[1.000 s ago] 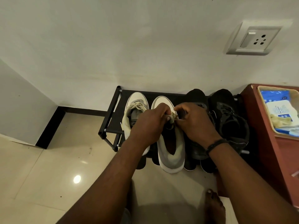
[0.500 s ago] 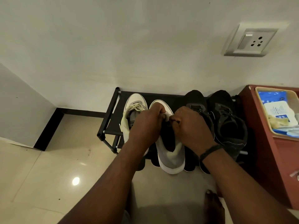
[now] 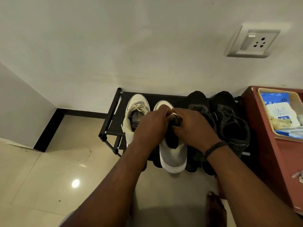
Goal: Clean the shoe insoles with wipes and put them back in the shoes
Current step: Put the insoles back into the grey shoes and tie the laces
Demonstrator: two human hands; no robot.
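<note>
Two white sneakers stand on a black shoe rack (image 3: 113, 115). The left sneaker (image 3: 136, 104) is laced, and its grey insole shows. My two hands meet over the mouth of the right white shoe (image 3: 173, 154). My left hand (image 3: 151, 128) grips the shoe's upper near the tongue. My right hand (image 3: 195, 131) curls its fingers round a dark piece (image 3: 177, 120) at the shoe's mouth. I cannot tell whether that piece is the insole or the tongue. The shoe's inside looks dark.
Two black shoes (image 3: 229, 123) stand on the rack to the right of the white pair. A red cabinet (image 3: 268, 154) at the right carries a beige tray (image 3: 262, 110) with a pack of wipes (image 3: 281, 114). A bare foot (image 3: 214, 208) stands on the tiled floor below.
My hands have closed in over the shoe's mouth. A dark piece now shows between my fingers where pale lace or tongue showed before.
</note>
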